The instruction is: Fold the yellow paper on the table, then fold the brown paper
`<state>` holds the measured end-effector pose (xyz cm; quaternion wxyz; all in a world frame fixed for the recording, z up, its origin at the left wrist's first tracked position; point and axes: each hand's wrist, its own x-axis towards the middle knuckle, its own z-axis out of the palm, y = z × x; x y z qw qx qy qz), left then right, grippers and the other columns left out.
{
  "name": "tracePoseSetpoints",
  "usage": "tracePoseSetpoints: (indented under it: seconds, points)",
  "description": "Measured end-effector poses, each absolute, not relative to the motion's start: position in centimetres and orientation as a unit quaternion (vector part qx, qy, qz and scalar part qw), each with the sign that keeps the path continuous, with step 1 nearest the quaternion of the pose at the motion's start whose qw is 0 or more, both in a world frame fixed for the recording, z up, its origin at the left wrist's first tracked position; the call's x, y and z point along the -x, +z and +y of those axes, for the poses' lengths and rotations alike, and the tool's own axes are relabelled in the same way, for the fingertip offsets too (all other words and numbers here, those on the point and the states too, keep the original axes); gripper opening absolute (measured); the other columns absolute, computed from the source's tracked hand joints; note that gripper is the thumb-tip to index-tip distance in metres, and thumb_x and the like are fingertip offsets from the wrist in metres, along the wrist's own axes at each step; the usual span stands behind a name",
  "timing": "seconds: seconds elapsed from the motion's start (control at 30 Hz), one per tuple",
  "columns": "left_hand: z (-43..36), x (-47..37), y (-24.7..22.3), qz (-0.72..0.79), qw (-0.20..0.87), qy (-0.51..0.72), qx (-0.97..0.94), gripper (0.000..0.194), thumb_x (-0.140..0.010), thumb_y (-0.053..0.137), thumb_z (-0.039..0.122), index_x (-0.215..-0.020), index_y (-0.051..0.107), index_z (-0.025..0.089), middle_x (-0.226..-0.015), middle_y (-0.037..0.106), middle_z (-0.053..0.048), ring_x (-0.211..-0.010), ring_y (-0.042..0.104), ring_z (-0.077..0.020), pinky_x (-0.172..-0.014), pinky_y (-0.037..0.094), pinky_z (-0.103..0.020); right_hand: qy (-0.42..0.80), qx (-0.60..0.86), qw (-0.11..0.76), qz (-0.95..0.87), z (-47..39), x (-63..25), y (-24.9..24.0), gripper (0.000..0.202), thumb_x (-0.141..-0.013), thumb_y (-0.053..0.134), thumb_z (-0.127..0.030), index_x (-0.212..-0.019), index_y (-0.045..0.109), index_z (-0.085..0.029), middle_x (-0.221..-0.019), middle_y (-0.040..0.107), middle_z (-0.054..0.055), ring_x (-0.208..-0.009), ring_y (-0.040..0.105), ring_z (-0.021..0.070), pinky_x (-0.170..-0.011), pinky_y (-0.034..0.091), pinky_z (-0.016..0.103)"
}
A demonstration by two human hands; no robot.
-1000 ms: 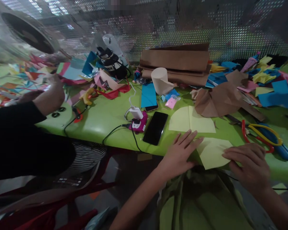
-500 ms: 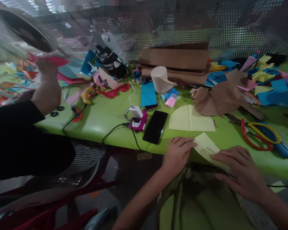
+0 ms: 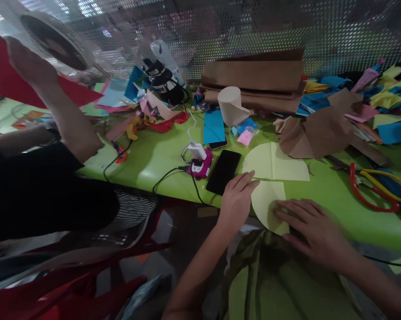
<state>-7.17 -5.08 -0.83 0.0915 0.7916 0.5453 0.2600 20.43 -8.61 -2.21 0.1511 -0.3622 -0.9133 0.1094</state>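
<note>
Both hands (image 3: 270, 213) flat, seemingly, on yellow paper (image 3: 268, 198).

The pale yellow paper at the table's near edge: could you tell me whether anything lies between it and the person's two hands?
Nothing visible does. The right hand lies flat on the pale yellow paper, and the left hand touches its left edge. The black phone lies just left of the left hand, apart from the paper.
</note>
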Motion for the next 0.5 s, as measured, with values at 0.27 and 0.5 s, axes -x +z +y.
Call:
tracePoseSetpoints:
  seconds: [0.27,0.5]
  points:
    - [-8.4,7.8,0.5,0.568,0.048,0.253,-0.782,0.048,-0.104,0.046,0.007,-0.145,0.068,0.020,-0.161,0.061,-0.011,-0.146,0.058,-0.0283,-0.122,0.051,-0.050,0.098,0.345,0.163,-0.919,-7.8,-17.9,-2.1,0.042,-0.103,0.063,-0.036,-0.142,0.070,-0.022,-0.153,0.068,0.015,-0.137,0.065,0.0350,-0.113,0.050,0.061]
    - [-9.2,7.9,-0.2,0.573,0.073,0.201,-0.791,0.044,-0.109,0.047,0.017,-0.150,0.063,0.022,-0.157,0.065,-0.010,-0.144,0.060,-0.0280,-0.120,0.051,-0.051,0.104,0.343,0.177,-0.917,-7.4,-16.9,-2.1,0.043,-0.101,0.064,-0.034,-0.142,0.070,-0.020,-0.150,0.070,0.016,-0.134,0.066,0.0369,-0.109,0.052,0.062]
